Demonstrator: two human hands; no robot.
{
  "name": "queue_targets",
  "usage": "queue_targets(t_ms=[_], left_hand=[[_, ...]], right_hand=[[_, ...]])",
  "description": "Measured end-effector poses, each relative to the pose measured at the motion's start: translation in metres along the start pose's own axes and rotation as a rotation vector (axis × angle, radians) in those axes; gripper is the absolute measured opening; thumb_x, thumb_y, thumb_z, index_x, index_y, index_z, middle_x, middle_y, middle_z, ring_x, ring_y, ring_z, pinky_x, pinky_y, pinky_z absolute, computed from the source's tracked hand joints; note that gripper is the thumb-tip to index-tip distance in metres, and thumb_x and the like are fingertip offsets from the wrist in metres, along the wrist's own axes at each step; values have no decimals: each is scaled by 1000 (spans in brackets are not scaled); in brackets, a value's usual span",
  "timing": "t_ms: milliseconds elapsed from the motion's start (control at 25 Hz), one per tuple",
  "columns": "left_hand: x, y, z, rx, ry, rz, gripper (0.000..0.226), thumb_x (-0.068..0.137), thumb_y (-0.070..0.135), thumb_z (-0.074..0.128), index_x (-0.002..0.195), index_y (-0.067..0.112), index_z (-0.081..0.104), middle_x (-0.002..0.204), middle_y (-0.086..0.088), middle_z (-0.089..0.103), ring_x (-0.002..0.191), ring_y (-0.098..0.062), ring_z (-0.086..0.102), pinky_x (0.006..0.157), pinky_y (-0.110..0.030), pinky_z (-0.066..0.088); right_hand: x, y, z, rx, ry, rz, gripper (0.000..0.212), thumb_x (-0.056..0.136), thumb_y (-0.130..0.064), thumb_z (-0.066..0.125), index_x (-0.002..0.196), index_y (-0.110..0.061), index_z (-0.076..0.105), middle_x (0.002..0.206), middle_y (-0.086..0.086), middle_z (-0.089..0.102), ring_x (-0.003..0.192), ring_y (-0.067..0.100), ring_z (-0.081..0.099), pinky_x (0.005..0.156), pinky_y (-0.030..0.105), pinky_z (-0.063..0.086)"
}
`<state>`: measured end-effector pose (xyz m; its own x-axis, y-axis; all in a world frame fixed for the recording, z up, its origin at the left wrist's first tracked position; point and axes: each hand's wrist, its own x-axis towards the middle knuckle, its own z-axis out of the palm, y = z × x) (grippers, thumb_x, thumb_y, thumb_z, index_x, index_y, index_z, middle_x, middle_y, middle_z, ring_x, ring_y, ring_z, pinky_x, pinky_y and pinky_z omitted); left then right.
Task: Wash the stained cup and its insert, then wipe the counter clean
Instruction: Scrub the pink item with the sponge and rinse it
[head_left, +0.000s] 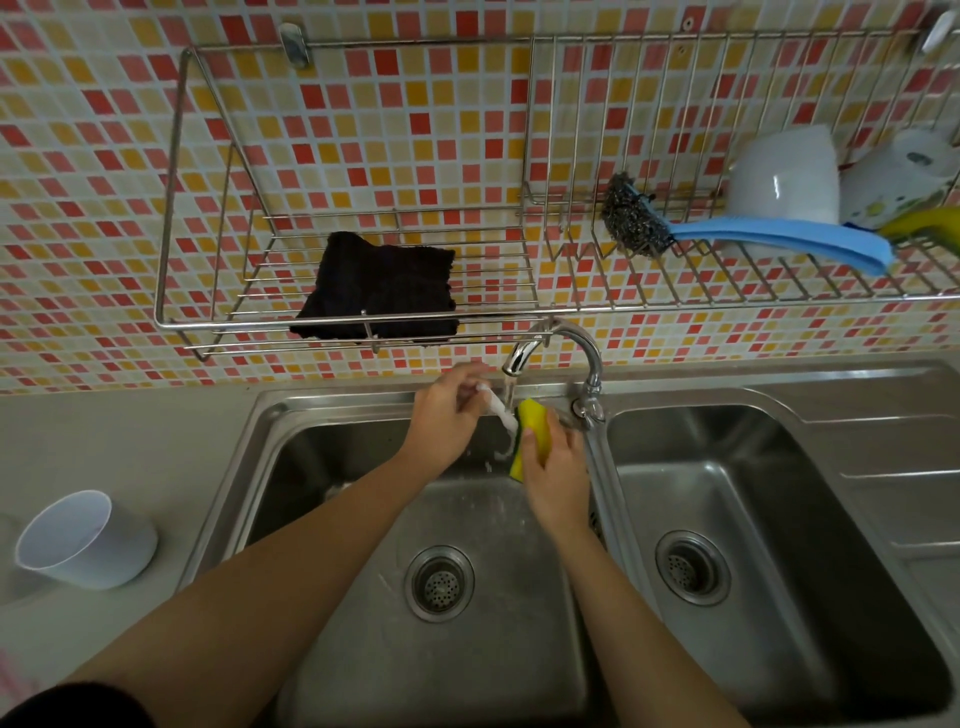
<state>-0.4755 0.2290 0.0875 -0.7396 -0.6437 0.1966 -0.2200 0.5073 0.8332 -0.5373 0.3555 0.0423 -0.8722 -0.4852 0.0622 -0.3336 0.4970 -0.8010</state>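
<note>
Over the left sink basin (363, 467), my left hand (447, 410) holds a small white insert (501, 413) under the running tap (524, 353). My right hand (553, 467) grips a yellow and green sponge (532, 428) pressed against the insert's right side. Water runs down between both hands. The white cup (85, 538) lies tilted on the grey counter (130, 441) at the left, its mouth facing up and left, away from both hands.
A wire wall rack (171, 208) above the sink carries a folded black cloth (379, 288), a steel scourer on a blue handle (753, 234) and white bowls (784, 176). A second basin (779, 493) and a draining board (904, 467) lie to the right.
</note>
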Motion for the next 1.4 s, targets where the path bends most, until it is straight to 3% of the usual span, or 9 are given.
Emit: queue_targets(t_ms=[120, 200, 440, 640, 800, 920, 1080, 1240, 1400], left_hand=[[-2, -4, 9, 57, 39, -47, 17, 86, 13, 65, 100, 10, 73, 89, -7, 74, 83, -19, 69, 85, -32, 54], [-4, 0, 16, 37, 51, -147, 13, 84, 18, 68, 91, 10, 75, 81, -8, 74, 77, -20, 69, 83, -37, 55], [6, 14, 16, -171, 113, -460, 16, 81, 18, 71, 65, 16, 73, 66, -7, 71, 65, -19, 70, 82, -34, 57], [6, 15, 18, -255, 142, -571, 9, 80, 15, 73, 73, 9, 73, 69, -5, 70, 70, -18, 71, 81, -35, 58], [6, 18, 16, -262, 162, -595, 8, 79, 14, 73, 73, 9, 72, 66, -3, 68, 67, -16, 69, 81, -35, 58], [7, 19, 15, -251, 162, -607, 17, 80, 15, 72, 63, 16, 69, 67, -6, 70, 70, -19, 71, 81, -35, 58], [6, 21, 14, -280, 157, -601, 18, 81, 13, 71, 63, 15, 68, 65, -3, 68, 68, -16, 70, 82, -35, 58], [5, 19, 19, -275, 144, -605, 22, 79, 13, 72, 58, 15, 67, 63, -7, 69, 62, -17, 69, 79, -36, 59], [4, 24, 21, -330, 139, -630, 19, 81, 10, 71, 62, 11, 65, 69, -9, 69, 63, -17, 69, 78, -34, 59]], right_hand=[[-5, -5, 1, 2, 20, -54, 50, 97, -37, 41, 143, -19, 33, 129, 8, 41, 102, 21, 51, 75, 25, 36], [-4, -6, 0, 0, 32, -21, 51, 97, -37, 42, 143, -17, 33, 132, 9, 40, 109, 24, 52, 77, 28, 39], [-6, -6, 3, 6, 88, -61, 51, 95, -34, 47, 141, -14, 36, 131, 11, 43, 111, 24, 51, 78, 27, 37], [-10, -8, 8, -11, 63, -85, 54, 95, -34, 47, 142, -14, 32, 132, 10, 39, 106, 25, 52, 77, 31, 42], [-8, -5, 7, 16, 96, 7, 55, 95, -32, 49, 143, -14, 30, 131, 11, 40, 109, 28, 52, 78, 30, 39], [-10, -7, 9, 25, 44, -89, 55, 94, -32, 50, 142, -15, 31, 133, 10, 39, 109, 25, 51, 80, 35, 45], [-4, -1, 8, 100, 104, 39, 55, 94, -28, 51, 142, -14, 29, 133, 14, 40, 114, 30, 49, 85, 36, 41], [-9, -8, 8, 94, 33, -54, 56, 94, -28, 52, 143, -14, 29, 135, 11, 38, 104, 15, 47, 78, 27, 36], [-5, -10, 8, 73, 102, -60, 57, 93, -27, 52, 143, -14, 28, 133, 12, 39, 111, 25, 50, 77, 27, 38]])
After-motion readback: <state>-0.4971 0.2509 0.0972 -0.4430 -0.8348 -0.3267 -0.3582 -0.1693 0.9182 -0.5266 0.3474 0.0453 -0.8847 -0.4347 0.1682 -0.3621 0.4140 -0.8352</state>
